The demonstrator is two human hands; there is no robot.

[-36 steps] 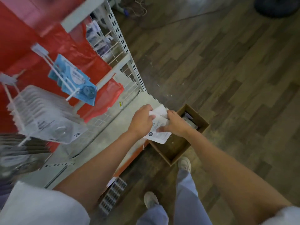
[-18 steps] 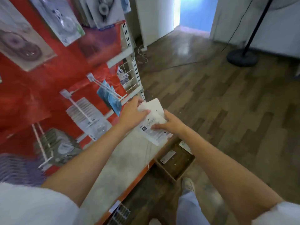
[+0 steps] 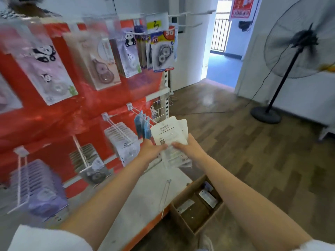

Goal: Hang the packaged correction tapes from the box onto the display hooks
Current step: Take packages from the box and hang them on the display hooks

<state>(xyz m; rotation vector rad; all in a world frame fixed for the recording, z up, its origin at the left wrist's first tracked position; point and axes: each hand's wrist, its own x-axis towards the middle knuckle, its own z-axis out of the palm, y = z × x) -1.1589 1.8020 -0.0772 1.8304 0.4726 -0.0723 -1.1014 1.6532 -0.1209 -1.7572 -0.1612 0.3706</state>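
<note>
Both hands hold a small stack of white packaged correction tapes at chest height, backs facing me. My left hand grips the stack's lower left edge, and my right hand grips its lower right. The stack is just right of a white display hook that carries a few blue packs. The brown cardboard box stands on the floor below my right forearm, with a few packs left inside.
The red-backed rack holds several hooks full of packaged tapes in rows. A grey base shelf with an orange edge runs below; a loose hook lies on it. A standing fan is at the right on the wooden floor.
My hands lifted the stack of packs from over the box up toward the hook with the blue packs. My view rose from the floor to the rack.
</note>
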